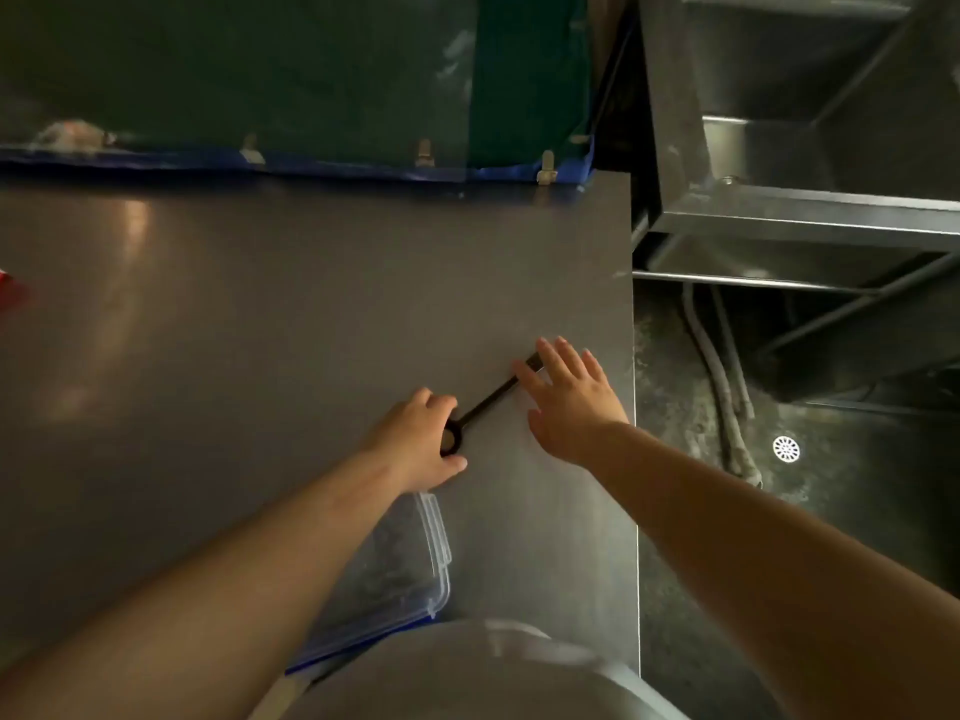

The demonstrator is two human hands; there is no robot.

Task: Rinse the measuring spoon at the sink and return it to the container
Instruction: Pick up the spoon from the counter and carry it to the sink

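Observation:
A black long-handled measuring spoon [485,400] lies slanted on the dark grey table [260,304] near its right edge. My left hand [418,439] curls around the spoon's round bowl end, fingers and thumb touching it. At the handle's far tip rests my right hand [569,400], fingers spread flat, fingertips over the tip. A clear plastic container [405,558] with a blue-edged lid lies just below my left wrist, partly hidden by my forearm. The steel sink [810,210] stands off the table's right side.
A green and blue covered crate [311,96] lines the table's far edge. Right of the table a gap drops to a dark floor with grey hoses [727,407] and a white drain cover [786,449]. A red object [10,288] peeks in at far left.

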